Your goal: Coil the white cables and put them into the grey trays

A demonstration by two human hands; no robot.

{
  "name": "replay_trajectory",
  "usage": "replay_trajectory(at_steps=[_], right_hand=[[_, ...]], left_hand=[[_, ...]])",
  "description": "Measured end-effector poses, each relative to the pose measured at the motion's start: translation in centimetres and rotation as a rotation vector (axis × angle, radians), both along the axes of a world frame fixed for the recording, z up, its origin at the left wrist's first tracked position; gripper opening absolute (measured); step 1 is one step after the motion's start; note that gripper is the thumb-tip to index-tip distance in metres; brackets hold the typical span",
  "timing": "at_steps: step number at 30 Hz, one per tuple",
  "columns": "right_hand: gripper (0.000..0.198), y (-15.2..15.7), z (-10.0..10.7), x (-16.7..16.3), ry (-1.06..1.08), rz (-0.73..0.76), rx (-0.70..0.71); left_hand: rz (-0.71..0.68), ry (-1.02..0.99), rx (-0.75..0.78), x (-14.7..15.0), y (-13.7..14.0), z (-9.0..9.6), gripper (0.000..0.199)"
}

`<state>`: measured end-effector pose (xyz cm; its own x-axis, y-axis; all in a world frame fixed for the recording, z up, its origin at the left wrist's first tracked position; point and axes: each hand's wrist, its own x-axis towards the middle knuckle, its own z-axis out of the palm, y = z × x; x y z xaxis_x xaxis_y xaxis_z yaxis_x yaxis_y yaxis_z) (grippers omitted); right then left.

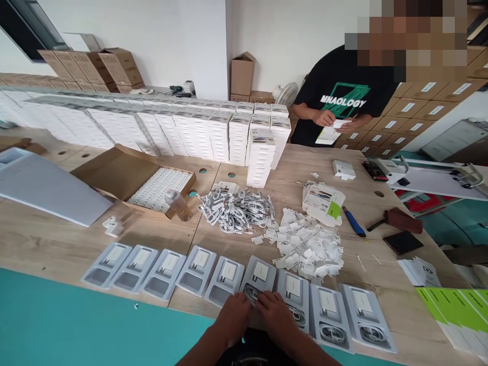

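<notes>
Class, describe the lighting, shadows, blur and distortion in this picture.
Head view: bright, fairly even light, with soft shadows in the trays; head view: wide-angle stretch seems to tilt the cartons at upper left; head view: left hand and right hand show no strong motion blur; head view: blocky pixels hide the co-worker's face.

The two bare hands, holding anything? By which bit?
Left hand and right hand touch the near side of a coiled whitish cable in a grey plastic tray; whether gripping, I can't tell.
</notes>
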<state>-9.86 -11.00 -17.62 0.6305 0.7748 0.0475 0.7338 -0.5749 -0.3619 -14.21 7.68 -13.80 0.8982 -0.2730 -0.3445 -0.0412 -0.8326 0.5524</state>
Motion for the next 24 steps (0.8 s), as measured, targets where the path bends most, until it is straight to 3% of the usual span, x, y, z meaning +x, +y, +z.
replay_trajectory(at_steps=[4,8,11,18,24], right_hand=[[0.023,0.0,2.3,2.9,0.192,-0.113,0.115],[0.024,1.8,4.6,9.1,0.350,-0.224,0.337],[0.029,4.5,5.4,14.2,0.372,-0.319,0.475],[0.035,12.0,6.2,22.1,0.373,-0.535,0.512],[0.017,15.8,6.9,25.1,0.425,-0.702,0.580]], left_hand=[[0.162,-0.016,-0.039,-0.2,0.4,2.4,0.034],[0.479,0.055,-0.160,-1.0,0.9,5.2,0.029],[0.626,0.079,-0.235,-1.4,1.6,6.1,0.029],[0.580,0.085,-0.303,-0.7,4.4,6.4,0.031],[0.544,0.137,-0.367,-0.1,11.0,6.1,0.038]])
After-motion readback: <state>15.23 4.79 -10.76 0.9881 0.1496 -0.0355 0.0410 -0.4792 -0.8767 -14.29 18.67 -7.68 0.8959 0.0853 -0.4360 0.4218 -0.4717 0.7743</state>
